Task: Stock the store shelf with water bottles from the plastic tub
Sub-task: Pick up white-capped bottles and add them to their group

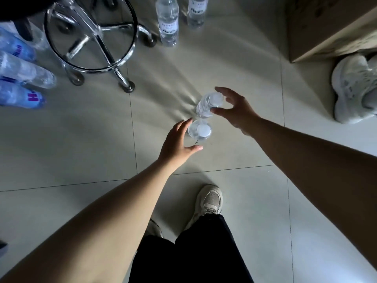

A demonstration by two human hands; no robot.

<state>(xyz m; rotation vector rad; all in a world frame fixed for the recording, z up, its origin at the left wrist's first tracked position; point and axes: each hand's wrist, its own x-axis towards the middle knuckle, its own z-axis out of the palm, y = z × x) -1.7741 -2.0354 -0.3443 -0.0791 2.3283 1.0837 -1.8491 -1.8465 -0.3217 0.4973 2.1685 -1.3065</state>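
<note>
Bottles on pale floor tiles point(234, 201), seen from above. Two small clear water bottles upright at the middle of the view, touching or nearly so: near bottle point(199, 131) with white cap facing the camera, far bottle point(208, 104) just beyond it, leaning away in the wide-angle view. Left hand point(176, 142) cupped around the near bottle's left side, fingers spread and thumb curled beneath, open, with a visible gap to the cap; no firm hold shown. Right hand point(234, 111) curved about the far bottle's cap, index finger arched over the top, thumb against the shoulder; contact at the thumb likely, closure around the bottle not complete. Both forearms bare, reaching down from the lower corners. Farther off, at the top edge, two taller labelled water bottles point(167, 23) standing side by side. Left of those, chrome base of a rolling stool point(91, 37) with foot ring and castors. At the left edge, several bottles point(22, 70) lying on their sides, some with purple lettering; container around them not discernible. Cardboard box point(326, 33) at the upper right, a light sneaker point(355, 86) beside it. Below the hands, beige sneaker point(210, 201) and black trousers point(193, 252) of the wearer. No shelf within the frame.
</note>
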